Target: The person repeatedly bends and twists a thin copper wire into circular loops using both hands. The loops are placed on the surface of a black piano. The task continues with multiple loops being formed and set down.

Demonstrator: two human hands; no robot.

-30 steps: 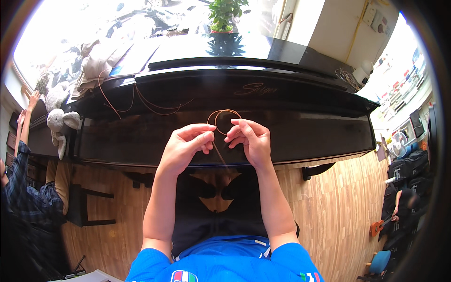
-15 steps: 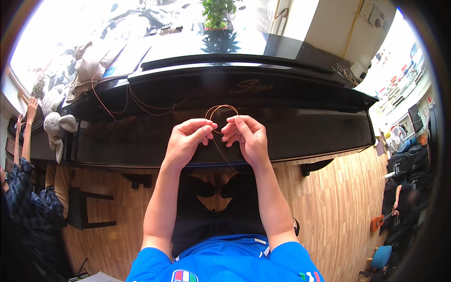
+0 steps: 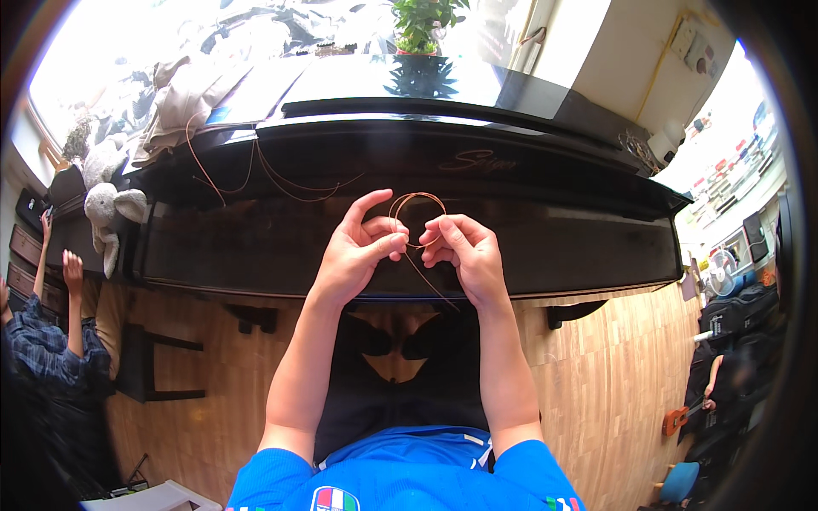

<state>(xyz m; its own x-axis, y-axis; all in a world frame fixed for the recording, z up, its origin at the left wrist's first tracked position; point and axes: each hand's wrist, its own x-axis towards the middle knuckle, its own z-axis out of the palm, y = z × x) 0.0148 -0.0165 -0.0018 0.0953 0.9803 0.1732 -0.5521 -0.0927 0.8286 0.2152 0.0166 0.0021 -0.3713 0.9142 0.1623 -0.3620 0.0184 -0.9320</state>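
In front of me a thin copper-coloured coiled string point(image 3: 423, 196) is held between my two hands above the black piano's closed front point(image 3: 579, 247). My left hand point(image 3: 368, 245) pinches the coil's left side between thumb and fingers, with the index finger lifted away. My right hand point(image 3: 468, 254) pinches the right side with thumb and forefinger, other fingers curled. A loose tail of the string hangs down toward the piano's lower edge. More loose strings point(image 3: 302, 192) lie over the piano front at the left.
Grey plush elephant point(image 3: 104, 213), draped fabric point(image 3: 166, 111), plant point(image 3: 415, 25) and bundled cables point(image 3: 639, 153) on the piano. At far left, a person's raised hands point(image 3: 73, 272) beside a dark stool point(image 3: 153, 362). At far right, a seated person with a small orange guitar point(image 3: 675, 421).
My left index finger has lifted off the coil, and both hands with the coil sit slightly further right in view. The person at left has lowered one hand.
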